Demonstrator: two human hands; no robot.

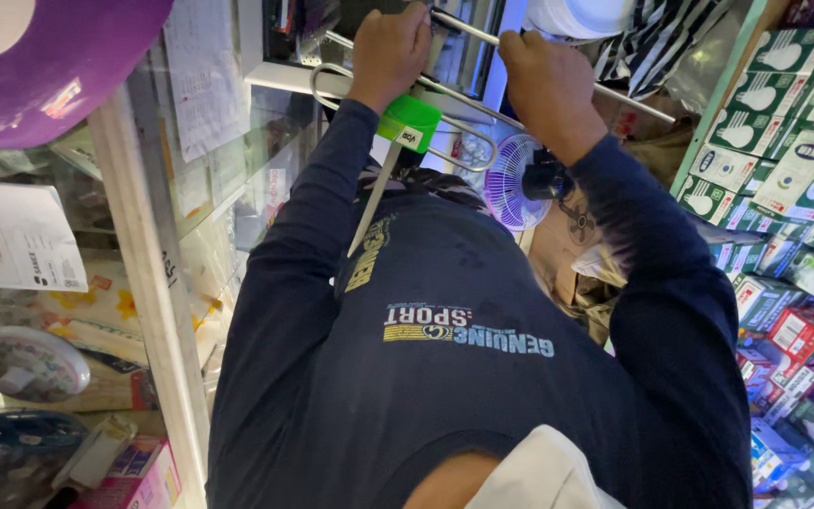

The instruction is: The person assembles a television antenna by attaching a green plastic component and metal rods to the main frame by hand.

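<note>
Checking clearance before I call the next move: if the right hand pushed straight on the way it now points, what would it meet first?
Likely the white object just beyond the right hand, which grips the metal rod. Depth is unclear, so the gap cannot be judged.

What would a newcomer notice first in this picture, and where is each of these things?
First come the two raised hands at the top centre: the left hand and the right hand both close around a thin metal rod. A bright green tag hangs just below the left hand. At the right edge stand shelves of green and white boxes, and a small white fan sits below the right hand.
</note>
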